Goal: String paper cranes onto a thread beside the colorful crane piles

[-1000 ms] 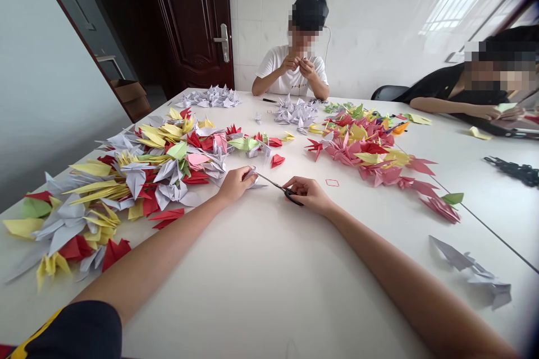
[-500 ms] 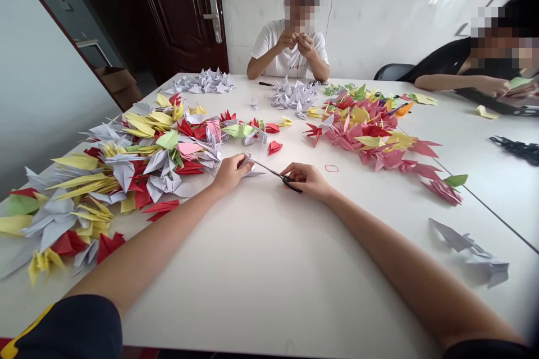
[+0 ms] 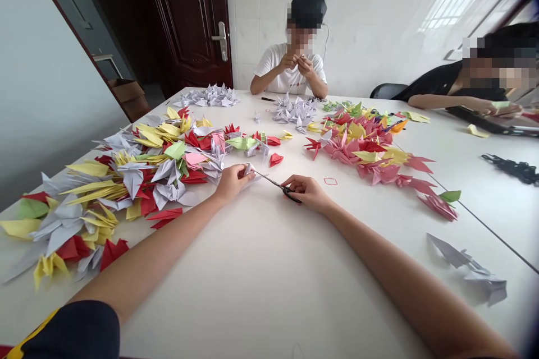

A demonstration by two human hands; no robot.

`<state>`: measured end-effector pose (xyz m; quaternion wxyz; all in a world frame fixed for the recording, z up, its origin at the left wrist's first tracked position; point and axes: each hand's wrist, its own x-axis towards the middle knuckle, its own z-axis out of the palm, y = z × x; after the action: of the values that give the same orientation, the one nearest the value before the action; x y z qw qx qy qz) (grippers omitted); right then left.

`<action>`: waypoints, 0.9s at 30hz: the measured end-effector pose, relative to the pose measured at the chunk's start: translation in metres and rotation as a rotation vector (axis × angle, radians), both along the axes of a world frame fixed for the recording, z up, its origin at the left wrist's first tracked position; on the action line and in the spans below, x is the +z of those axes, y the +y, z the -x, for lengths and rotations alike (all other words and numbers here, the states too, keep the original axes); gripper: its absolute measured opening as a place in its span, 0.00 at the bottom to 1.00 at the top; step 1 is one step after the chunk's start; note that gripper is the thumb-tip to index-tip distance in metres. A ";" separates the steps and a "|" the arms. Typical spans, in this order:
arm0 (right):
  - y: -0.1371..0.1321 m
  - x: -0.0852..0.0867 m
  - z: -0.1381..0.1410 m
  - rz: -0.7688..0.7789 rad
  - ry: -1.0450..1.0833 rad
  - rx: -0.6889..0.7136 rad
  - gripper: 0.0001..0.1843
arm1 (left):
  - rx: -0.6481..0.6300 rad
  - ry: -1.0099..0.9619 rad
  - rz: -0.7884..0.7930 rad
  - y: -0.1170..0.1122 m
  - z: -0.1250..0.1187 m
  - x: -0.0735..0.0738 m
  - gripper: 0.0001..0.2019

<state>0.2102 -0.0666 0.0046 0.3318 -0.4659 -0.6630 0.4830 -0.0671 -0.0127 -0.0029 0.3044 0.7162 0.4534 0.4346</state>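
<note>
My right hand [image 3: 307, 192] is closed round the dark handles of a pair of scissors [image 3: 273, 182], whose blades point left. The blade tips meet a pale lilac folded paper crane [image 3: 250, 168] that my left hand [image 3: 232, 184] pinches. Part of this crane is covered by my fingers. Just left of my left hand spreads a big heap of folded paper pieces [image 3: 138, 165] in white, yellow, red and green. One red folded piece [image 3: 275, 159] lies alone beyond the scissors.
Pink, red and yellow paper cranes [image 3: 357, 146] pile up on the table's right half. White cranes [image 3: 295, 107] lie farther back. A grey-white folded piece [image 3: 467, 269] is at the near right. Across the table [image 3: 269, 286] sits a person in white [image 3: 269, 64]; another person's arm [image 3: 446, 102] is at right.
The whole scene sits lower in the picture, as the camera has tilted up. Both hands keep their hold, with the scissors still at the crane.
</note>
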 end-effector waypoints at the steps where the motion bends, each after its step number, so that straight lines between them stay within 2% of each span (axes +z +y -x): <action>1: 0.000 0.000 0.000 0.002 -0.004 0.003 0.23 | 0.006 0.006 -0.017 0.000 0.000 0.000 0.17; 5: -0.003 0.003 0.001 -0.014 -0.032 0.018 0.23 | 0.011 0.018 -0.047 -0.003 0.000 0.002 0.17; 11: -0.003 0.002 0.001 -0.031 -0.060 0.003 0.23 | 0.002 -0.127 -0.017 -0.010 -0.003 0.007 0.19; 20: -0.006 0.007 0.003 -0.010 -0.010 0.015 0.24 | 0.016 -0.136 -0.046 -0.012 -0.004 0.009 0.18; 27: -0.005 0.005 0.002 -0.012 -0.027 0.005 0.24 | 0.036 -0.148 -0.049 -0.011 -0.003 0.007 0.17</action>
<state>0.2087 -0.0711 0.0093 0.3243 -0.4686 -0.6714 0.4737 -0.0637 -0.0234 0.0042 0.3120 0.6810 0.4315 0.5027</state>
